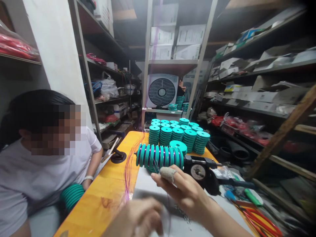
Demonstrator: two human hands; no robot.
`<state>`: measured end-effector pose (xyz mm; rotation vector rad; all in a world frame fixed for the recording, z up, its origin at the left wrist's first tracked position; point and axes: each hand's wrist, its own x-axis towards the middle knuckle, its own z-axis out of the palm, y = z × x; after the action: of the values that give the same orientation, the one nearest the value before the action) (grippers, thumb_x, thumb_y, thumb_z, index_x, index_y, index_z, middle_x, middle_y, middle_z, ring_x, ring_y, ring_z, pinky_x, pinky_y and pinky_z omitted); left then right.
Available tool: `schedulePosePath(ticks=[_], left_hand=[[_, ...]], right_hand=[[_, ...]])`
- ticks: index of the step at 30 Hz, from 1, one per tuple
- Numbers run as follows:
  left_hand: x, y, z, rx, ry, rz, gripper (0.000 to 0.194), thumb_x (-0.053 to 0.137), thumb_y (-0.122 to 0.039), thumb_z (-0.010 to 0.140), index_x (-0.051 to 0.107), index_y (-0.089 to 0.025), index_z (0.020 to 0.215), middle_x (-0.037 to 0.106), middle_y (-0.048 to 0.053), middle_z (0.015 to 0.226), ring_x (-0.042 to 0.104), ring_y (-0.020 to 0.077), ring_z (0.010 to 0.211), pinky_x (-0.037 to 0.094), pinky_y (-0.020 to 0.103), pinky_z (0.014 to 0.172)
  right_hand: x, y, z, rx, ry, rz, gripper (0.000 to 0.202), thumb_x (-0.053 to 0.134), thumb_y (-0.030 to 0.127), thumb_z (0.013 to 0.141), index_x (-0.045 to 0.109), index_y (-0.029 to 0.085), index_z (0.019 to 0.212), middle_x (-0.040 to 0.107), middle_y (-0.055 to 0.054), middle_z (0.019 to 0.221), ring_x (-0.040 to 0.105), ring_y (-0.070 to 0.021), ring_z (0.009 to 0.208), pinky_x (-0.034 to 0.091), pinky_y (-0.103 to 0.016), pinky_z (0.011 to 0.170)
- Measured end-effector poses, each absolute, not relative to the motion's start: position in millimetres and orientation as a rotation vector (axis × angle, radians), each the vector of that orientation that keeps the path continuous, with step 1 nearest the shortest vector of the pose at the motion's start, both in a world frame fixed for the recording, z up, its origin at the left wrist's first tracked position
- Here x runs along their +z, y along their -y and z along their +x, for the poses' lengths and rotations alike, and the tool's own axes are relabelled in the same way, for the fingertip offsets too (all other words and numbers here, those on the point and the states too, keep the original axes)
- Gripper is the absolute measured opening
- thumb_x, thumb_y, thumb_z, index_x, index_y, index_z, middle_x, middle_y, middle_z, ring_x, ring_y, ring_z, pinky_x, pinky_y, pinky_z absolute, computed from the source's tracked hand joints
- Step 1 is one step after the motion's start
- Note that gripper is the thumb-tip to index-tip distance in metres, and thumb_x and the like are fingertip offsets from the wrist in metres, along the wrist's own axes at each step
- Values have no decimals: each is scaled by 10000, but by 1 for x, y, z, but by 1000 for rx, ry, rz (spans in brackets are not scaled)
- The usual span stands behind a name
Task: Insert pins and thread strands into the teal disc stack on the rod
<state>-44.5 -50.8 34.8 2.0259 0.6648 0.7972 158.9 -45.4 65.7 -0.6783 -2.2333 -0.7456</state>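
Orange table [93, 207] — stacked teal spools [177, 136], pale sheet [145, 185]

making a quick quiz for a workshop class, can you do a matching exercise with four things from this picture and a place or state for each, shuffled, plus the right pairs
Things
1. Right hand
2. Left hand
3. Fan
4. Purple strands

Places and states
A. Standing on a shelf
B. Blurred, at the bottom of the picture
C. Trailing over the orange-yellow table
D. Sharp enough to show a grey wrap on one finger

Right pairs: 1-D, 2-B, 3-A, 4-C
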Motion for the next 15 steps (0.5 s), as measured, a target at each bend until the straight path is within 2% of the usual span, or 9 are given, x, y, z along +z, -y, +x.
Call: schedulePosePath(ticks=[2,4,6,8,9,11,13,15], left_hand=[[58,36,-54,1239,-786,2084,369,308,-373,967,627,-225,1078,673,73,1006,614,207,958,468,303,837],[75,17,-53,1484,-798,2283,374,376,-226,944,471,-240,1305,538,88,1305,464,226,1247,377,383,1046],[86,-3,-41,1382,-561,2582,495,401,-115,902,383,-245,1379,409,80,1449,308,226,1381,273,437,1144],[89,-20,-23,1229,-322,2748,543,408,-78,882,346,-228,1400,385,77,1480,264,212,1412,257,435,1165],[88,-26,-13,1184,-244,2785,535,413,-83,881,351,-217,1395,411,80,1468,289,208,1404,271,429,1161],[85,-34,3,1171,-183,2802,426,415,-107,886,467,-199,1298,542,85,1353,440,216,1309,333,425,1122],[82,-38,14,1232,-236,2773,272,398,-123,886,620,-179,1032,679,79,1094,612,219,1072,443,406,1001],[81,-38,19,1360,-336,2701,270,393,-148,883,626,-165,747,689,67,815,654,199,801,515,350,795]], right_hand=[[67,47,158,-726,2192,-713,325,426,83,914,570,111,1205,587,-57,752,548,-167,685,499,-291,573],[70,51,157,-754,2141,-724,253,474,74,897,619,88,1104,547,-50,715,521,-160,667,479,-285,564],[76,56,154,-784,2115,-748,237,480,56,885,639,84,1059,531,-52,717,504,-154,655,474,-288,570],[85,61,152,-735,2094,-794,269,434,36,892,647,100,1043,532,-56,740,504,-144,654,487,-279,585],[90,63,150,-679,2078,-812,290,411,26,892,649,112,1035,536,-59,759,516,-141,669,498,-271,600],[103,64,147,-525,2055,-816,308,397,20,885,651,134,1019,545,-63,806,546,-140,722,516,-257,630],[116,61,146,-360,2048,-793,304,405,29,880,657,150,998,544,-63,844,564,-134,755,522,-248,636],[128,57,148,-218,2045,-753,315,407,43,887,668,177,1001,545,-56,867,572,-126,771,522,-245,646]])
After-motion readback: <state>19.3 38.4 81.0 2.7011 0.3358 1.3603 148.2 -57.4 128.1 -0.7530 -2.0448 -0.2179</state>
